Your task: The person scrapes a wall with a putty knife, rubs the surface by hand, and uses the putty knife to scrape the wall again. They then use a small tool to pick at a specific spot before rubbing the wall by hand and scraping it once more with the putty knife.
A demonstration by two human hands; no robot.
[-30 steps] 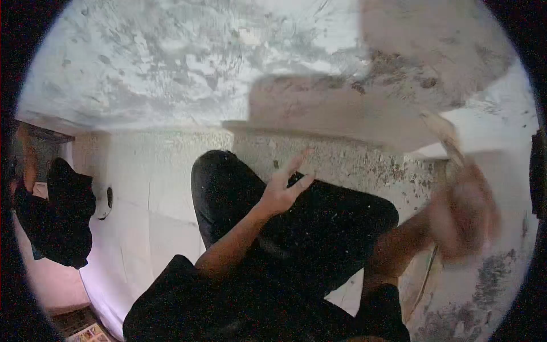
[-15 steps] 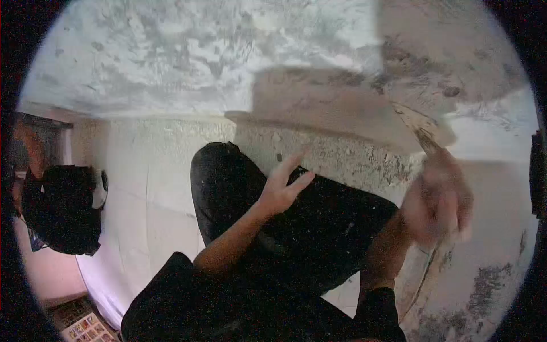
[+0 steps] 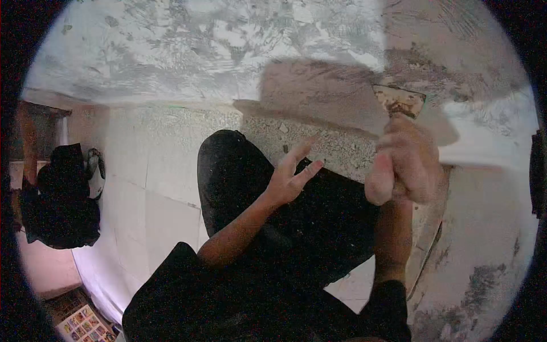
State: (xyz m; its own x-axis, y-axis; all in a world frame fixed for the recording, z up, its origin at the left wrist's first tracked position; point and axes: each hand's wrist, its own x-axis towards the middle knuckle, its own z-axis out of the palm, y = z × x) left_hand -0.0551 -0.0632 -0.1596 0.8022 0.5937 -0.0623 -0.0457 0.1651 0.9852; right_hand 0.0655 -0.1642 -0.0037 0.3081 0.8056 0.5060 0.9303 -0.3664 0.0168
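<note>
**Ana:** What is closest?

**Ben:** The person's black top (image 3: 188, 296), right at the bottom; just past it is a bent knee (image 3: 239, 171) in black trousers with pale specks on them.

**Ana:** What are the hands doing?

**Ben:** The left hand (image 3: 290, 179) is open over the knee; its fingers are spread wide and it holds nothing. The right hand (image 3: 407, 168) is shut tight round the handle of a scraper (image 3: 399, 101); the two hands are apart.

**Ana:** Where is the scraper?

**Ben:** It sticks up out of the right hand; its flat, dirty blade is against the wall (image 3: 199, 51), on a brown bare patch.

**Ana:** What does the wall look like?

**Ben:** It is grey and white and blotchy, with scratchy marks; at its foot runs a speckled strip (image 3: 342, 148).

**Ana:** Anything off to the side?

**Ben:** Pale floor (image 3: 154, 194) tiles lie to the left of the knee. Near the bottom edge is a paper with small pictures (image 3: 85, 325). Farther left sits a black bundle (image 3: 60, 205); he cannot tell what it is.
</note>
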